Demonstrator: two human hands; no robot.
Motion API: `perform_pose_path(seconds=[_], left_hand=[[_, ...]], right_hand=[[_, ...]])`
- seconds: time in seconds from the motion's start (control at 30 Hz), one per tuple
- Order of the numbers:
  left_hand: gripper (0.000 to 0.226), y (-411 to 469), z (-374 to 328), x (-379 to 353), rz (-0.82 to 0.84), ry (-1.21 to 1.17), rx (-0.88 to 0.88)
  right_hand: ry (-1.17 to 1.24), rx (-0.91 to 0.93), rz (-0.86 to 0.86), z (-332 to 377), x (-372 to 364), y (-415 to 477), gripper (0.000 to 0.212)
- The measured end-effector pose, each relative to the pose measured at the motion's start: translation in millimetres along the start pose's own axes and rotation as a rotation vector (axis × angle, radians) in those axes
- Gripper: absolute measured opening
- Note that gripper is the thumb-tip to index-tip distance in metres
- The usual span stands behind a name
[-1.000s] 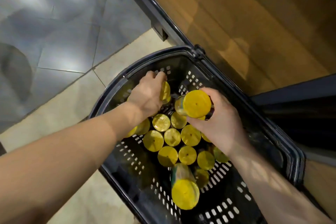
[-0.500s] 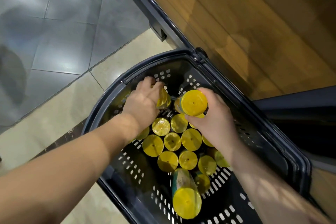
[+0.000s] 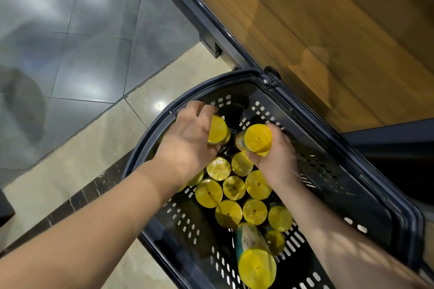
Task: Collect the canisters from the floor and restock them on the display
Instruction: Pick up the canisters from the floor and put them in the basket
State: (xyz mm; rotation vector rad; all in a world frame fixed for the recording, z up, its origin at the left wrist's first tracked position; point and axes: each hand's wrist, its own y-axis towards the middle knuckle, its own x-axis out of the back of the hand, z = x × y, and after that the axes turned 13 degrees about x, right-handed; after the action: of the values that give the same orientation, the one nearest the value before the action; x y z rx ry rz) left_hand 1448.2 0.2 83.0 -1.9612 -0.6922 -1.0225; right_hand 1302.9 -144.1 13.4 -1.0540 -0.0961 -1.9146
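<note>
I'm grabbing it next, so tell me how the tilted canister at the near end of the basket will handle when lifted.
The tilted canister looks rigid: a straight-sided tube, likely to keep its shape. Its shiny film wrap may be slippery. Being round and leaning on the upright canisters, it could roll or slide once freed from them.

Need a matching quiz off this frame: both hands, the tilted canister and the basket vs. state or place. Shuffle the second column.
1. left hand
2. right hand
3. tilted canister
4. basket

a. stands beside the wooden display
b. grips the raised canister, whole yellow lid showing
c. lies at the basket's near end, next to the upright canisters
d. grips the covered canister, lid partly hidden by the hand

Pairs: 1-d, 2-b, 3-c, 4-a
</note>
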Motion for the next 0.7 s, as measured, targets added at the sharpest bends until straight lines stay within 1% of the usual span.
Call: perform_pose_path(seconds=[0.13,0.27,0.33,0.37,0.43,0.5,0.57,0.7], left_hand=[[0.08,-9,-4,13,0.019,-0.005,0.009],[0.073,-20,-15,34,-0.009,0.05,-0.103],[0.078,-27,-28,51,0.037,0.031,-0.027],[0.081,-31,-36,61,0.056,0.028,0.002],[0.083,-40,-48,79,0.059,0.039,-0.003],[0.083,-53,-59,101,0.045,0.04,-0.041],[0.083,-68,-73,128,0.004,0.068,-0.075],[0.081,-102,-109,199,-0.05,0.17,-0.18]], right_hand=[[-0.034,0.013,0.064,11,14,-2,0.091],[-0.06,0.082,0.085,32,45,-12,0.083],[-0.085,0.127,0.094,49,67,-21,0.076],[-0.107,0.151,0.101,59,79,-27,0.072],[-0.135,0.223,0.101,77,104,-41,0.065],[-0.112,0.294,0.091,97,131,-55,0.06],[-0.116,0.315,0.104,120,164,-70,0.059],[-0.143,0.385,0.033,170,241,-107,0.057]])
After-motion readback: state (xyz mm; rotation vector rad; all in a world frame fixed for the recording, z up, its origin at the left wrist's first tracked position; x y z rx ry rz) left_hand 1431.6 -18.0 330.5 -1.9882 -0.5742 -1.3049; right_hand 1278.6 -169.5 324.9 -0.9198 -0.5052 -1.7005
